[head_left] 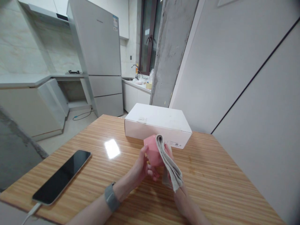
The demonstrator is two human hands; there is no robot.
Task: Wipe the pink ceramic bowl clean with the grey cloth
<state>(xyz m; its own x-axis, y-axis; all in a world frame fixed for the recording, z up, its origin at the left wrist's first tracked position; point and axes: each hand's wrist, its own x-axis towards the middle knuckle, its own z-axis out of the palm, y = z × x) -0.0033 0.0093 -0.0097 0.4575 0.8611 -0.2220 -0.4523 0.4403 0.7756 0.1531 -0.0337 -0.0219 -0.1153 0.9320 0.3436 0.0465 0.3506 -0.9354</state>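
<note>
A pink object (153, 151), perhaps a cup or bowl, is held above the wooden table (206, 175). My left hand (144, 165) grips its left side and underside, thumb on the near face. A folded grey cloth (172, 170) lies over my right hand (169, 153) and against the pink object's right side. Most of my right hand's fingers are hidden behind the cloth, which they hold to the object. Just behind both hands stands a closed white box (161, 117).
A black phone (62, 178) with a white charging cable (31, 213) lies at the table's left. A white wall panel (243, 93) borders the right side. Beyond the table are a grey fridge (103, 50), a sink counter (138, 85) and a concrete pillar (172, 47).
</note>
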